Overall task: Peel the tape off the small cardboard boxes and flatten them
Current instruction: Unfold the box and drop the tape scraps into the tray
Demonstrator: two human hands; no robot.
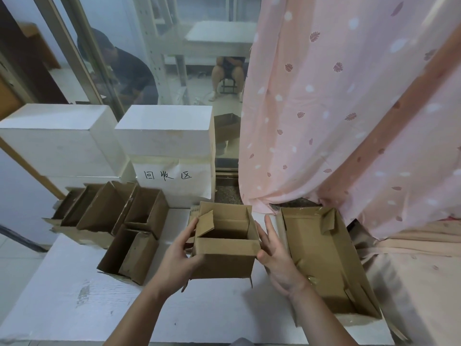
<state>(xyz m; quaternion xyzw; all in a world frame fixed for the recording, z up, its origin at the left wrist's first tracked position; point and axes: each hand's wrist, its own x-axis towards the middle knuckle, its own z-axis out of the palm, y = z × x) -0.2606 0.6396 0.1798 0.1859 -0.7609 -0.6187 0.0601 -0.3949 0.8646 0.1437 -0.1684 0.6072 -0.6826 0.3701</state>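
Note:
A small brown cardboard box [224,255] stands open-topped on the white table [74,295], its flaps up and one left flap folded inward. My left hand [179,255] grips its left side, fingers reaching up along the wall and thumb on the front face. At the box's right front corner my right hand [277,258] has straight fingers spread against the wall and the thumb touching the corner.
Several opened small boxes [112,216] lie packed together at the left. A larger open cardboard box [321,258] sits to the right. White foam blocks [164,131] and a labelled sheet stand behind. A pink curtain [349,108] hangs at the right.

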